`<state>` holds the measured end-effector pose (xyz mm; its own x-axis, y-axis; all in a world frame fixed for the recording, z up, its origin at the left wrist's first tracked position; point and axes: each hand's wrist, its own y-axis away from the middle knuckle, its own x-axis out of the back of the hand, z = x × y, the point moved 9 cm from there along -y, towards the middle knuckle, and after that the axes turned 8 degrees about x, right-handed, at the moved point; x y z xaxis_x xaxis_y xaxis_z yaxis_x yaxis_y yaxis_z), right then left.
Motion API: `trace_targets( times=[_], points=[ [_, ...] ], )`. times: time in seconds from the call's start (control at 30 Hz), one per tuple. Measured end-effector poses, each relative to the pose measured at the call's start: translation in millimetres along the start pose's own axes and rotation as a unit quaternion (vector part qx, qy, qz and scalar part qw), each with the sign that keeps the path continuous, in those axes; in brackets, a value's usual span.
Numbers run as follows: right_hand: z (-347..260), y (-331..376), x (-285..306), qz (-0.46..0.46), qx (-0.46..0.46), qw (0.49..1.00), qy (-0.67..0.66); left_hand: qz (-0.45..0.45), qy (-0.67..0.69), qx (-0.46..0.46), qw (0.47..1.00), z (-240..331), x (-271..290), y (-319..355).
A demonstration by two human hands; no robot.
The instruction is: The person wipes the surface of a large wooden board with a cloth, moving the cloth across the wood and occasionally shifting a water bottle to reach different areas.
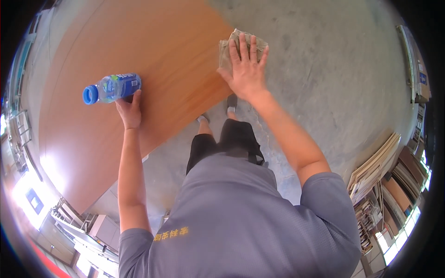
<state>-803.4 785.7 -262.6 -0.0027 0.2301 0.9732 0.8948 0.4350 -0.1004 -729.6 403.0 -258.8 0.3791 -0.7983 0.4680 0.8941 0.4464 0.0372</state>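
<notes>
Clear bottle [111,89], blue-topped, tilted leftward over brown panel [176,60]; beige cloth [225,54] at panel's edge, apparently folded.

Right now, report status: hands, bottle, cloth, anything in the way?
Left hand gripping bottle over brown board. Right hand spread on cloth by the board's edge. Wood stack far right, away from both hands.

Clear, glossy plastic is seen in the bottle [113,89] at the left, and matt, creased fabric in the cloth [225,52] farther right. The broad panel [162,46] is faced with smooth, grained wood, given a bright sheen at the near left. On the right, matt, blotchy concrete is shown by the floor [324,74], and matt wood by the stacked sheets [374,164].
</notes>
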Motion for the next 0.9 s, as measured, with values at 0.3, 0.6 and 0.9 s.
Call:
trace_targets(
  times=[0.3,0.6,0.9],
  points=[
    [-4,14,0,-0.075,0.022,0.997,-0.010,0.043,-0.146,-0.002,0.988,10,9,95],
    [-80,38,-11,-0.107,0.138,0.982,-0.073,0.026,-0.173,-0.034,0.984,13,-2,89],
    [-132,51,-16,-0.075,0.160,0.975,-0.136,0.014,-0.204,-0.060,0.977,24,-9,88]
  ],
)
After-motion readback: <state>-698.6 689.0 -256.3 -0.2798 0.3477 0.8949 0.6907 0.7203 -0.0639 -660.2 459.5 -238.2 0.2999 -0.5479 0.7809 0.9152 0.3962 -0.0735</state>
